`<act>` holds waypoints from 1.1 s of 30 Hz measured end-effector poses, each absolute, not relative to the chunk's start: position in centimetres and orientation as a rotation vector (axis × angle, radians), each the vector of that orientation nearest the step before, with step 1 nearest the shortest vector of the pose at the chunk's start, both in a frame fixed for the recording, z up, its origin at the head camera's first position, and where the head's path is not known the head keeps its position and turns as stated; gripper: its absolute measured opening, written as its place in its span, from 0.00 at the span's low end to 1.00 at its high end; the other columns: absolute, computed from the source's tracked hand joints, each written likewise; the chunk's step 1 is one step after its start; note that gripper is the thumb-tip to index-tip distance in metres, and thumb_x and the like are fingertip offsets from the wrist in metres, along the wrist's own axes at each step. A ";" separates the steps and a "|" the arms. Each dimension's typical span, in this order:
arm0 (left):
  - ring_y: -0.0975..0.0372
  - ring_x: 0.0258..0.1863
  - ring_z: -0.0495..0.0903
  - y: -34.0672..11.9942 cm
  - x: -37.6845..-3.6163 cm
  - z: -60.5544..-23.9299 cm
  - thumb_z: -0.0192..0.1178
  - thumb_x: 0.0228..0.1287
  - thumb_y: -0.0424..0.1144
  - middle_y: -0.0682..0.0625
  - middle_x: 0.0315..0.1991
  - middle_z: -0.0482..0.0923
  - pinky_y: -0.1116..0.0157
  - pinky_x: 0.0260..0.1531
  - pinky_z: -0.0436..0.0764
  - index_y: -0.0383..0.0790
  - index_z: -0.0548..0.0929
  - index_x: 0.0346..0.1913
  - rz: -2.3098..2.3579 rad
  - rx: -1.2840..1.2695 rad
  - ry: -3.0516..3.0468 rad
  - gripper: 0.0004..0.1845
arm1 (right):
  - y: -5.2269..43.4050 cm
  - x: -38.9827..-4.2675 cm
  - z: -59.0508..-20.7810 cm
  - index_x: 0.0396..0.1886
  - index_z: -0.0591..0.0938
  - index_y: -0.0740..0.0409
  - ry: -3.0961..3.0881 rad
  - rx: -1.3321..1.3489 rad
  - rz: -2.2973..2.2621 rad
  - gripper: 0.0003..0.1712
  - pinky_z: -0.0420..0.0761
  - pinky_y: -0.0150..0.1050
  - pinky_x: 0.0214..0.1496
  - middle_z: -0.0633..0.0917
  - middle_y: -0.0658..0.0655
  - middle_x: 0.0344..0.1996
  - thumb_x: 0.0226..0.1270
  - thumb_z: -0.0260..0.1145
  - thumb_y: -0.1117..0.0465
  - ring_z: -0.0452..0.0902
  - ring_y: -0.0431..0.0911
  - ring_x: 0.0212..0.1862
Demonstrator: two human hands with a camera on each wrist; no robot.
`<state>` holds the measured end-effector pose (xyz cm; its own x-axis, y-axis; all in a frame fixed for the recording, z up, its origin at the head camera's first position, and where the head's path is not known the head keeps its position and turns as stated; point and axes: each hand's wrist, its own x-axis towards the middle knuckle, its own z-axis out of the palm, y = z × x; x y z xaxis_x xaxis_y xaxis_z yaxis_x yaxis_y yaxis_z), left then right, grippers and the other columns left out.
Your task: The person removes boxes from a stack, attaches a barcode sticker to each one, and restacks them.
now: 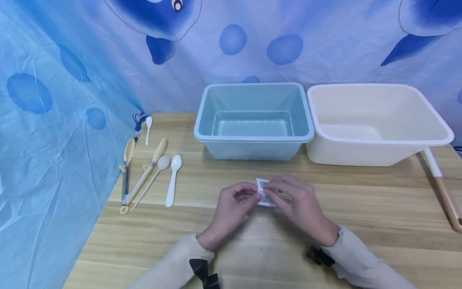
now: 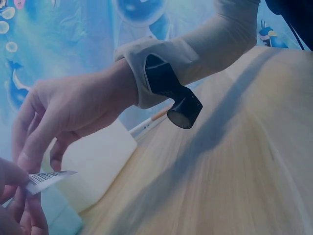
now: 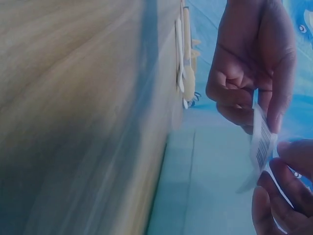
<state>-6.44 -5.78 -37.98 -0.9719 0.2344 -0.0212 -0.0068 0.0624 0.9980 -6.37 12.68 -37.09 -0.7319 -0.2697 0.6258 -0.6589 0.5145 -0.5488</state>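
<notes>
At frame centre, the left hand [image 1: 234, 200] and right hand [image 1: 294, 198] both pinch the barcode label [image 1: 264, 193], held between them

2 tubs – blue [image 1: 254, 120] + cream [image 1: 379, 124], 3 white spoons [image 1: 173, 180], 1 barcode label [image 1: 264, 192].

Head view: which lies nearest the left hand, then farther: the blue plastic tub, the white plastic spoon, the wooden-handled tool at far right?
1. White plastic spoon, to its left.
2. Blue plastic tub, behind it.
3. Wooden-handled tool, far right edge.
</notes>
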 end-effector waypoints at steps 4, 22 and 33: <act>0.62 0.39 0.83 -5.7 -6.5 -37.9 0.65 0.58 0.28 0.39 0.41 0.84 0.70 0.43 0.83 0.31 0.85 0.42 2.012 0.256 2.163 0.09 | 12.8 -6.4 -37.3 0.34 0.88 0.56 -2.302 0.764 1.134 0.09 0.80 0.23 0.45 0.88 0.53 0.34 0.52 0.74 0.69 0.85 0.45 0.38; 0.63 0.37 0.85 -5.7 -6.6 -38.0 0.67 0.57 0.28 0.36 0.37 0.86 0.70 0.41 0.84 0.29 0.86 0.40 1.990 0.307 2.149 0.08 | 13.0 -6.2 -38.2 0.36 0.88 0.56 -2.315 0.806 1.274 0.09 0.82 0.32 0.37 0.88 0.51 0.34 0.54 0.73 0.69 0.84 0.41 0.37; 0.64 0.37 0.85 -5.8 -6.6 -37.9 0.66 0.58 0.29 0.36 0.39 0.86 0.71 0.42 0.83 0.29 0.86 0.40 1.959 0.309 2.146 0.08 | 13.2 -6.5 -38.6 0.34 0.88 0.53 -2.310 0.809 1.299 0.09 0.79 0.30 0.31 0.88 0.49 0.32 0.55 0.72 0.70 0.81 0.37 0.33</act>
